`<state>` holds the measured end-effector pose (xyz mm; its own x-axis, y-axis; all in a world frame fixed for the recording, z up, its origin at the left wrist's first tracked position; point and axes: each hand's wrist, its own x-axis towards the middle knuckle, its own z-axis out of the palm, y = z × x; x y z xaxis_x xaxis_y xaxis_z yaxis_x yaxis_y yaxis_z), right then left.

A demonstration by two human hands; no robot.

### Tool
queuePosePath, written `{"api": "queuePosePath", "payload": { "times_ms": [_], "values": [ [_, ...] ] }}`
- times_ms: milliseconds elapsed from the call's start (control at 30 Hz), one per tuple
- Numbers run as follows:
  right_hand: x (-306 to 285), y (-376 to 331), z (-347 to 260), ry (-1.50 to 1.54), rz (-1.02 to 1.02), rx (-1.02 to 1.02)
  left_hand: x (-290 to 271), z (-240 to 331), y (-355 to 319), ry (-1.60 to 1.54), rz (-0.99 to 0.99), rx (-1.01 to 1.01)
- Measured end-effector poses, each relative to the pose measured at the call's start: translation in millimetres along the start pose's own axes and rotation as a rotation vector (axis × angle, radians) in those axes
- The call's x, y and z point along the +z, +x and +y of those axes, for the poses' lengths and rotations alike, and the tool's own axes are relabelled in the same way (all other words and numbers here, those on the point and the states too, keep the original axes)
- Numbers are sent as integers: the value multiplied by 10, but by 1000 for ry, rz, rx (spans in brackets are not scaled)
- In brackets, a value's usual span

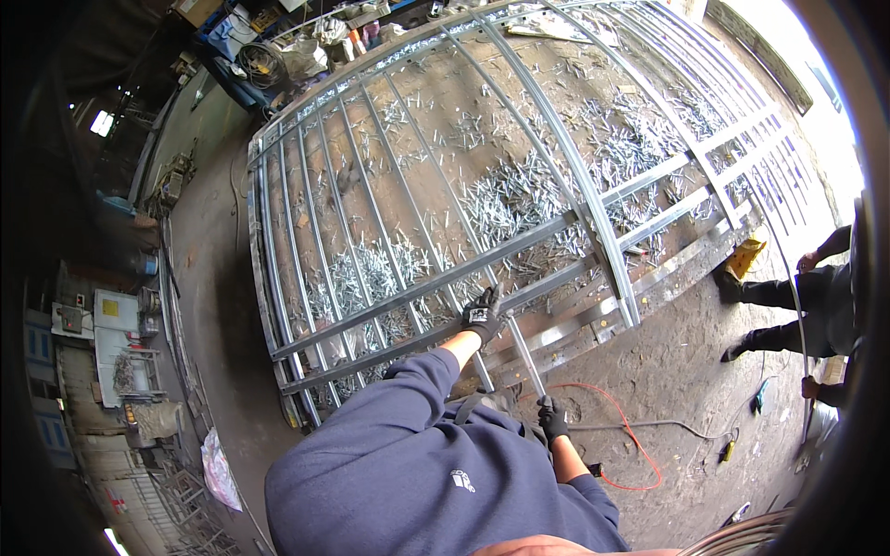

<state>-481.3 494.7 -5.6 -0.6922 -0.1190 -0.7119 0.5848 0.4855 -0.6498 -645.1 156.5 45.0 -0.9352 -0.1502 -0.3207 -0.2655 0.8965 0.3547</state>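
Note:
A large metal frame (422, 280) of rails and many thin bars lies on a wide work table in front of me. My left hand (482, 313), in a black glove, is at the frame's near double rail, its fingers closed around a slim metal bar (526, 354) where that bar meets the rail. Lower down and to the right, my gloved right hand (553, 419) is wrapped round the bar's near end. The bar slants from the rail down toward my body. My left palm and part of the grip are hidden.
Short loose metal pieces (514, 199) lie in heaps on the table under the frame. An orange hose (638, 445) and a grey cable cross the floor on the right. Another person (825, 301) stands at the right edge. A coiled cable (260, 63) lies beyond the far-left corner.

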Motion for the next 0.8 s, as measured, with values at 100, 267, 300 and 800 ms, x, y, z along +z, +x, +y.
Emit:
{"api": "queuePosePath", "payload": {
  "times_ms": [100, 267, 300, 800],
  "values": [
    [-17, -18, -12, 201, -62, 25, 14, -9, -6, 42, 15, 13],
    [-3, -18, -35, 98, -10, 105, 69, -57, -4, 23, 21, -1],
    [18, 7, -52, 93, -10, 15, 72, -64, -2, 6, 14, 4],
    [438, 865, -842, 297, -151, 19, 83, -174, -80, -31, 18, 25]
  ]
}}
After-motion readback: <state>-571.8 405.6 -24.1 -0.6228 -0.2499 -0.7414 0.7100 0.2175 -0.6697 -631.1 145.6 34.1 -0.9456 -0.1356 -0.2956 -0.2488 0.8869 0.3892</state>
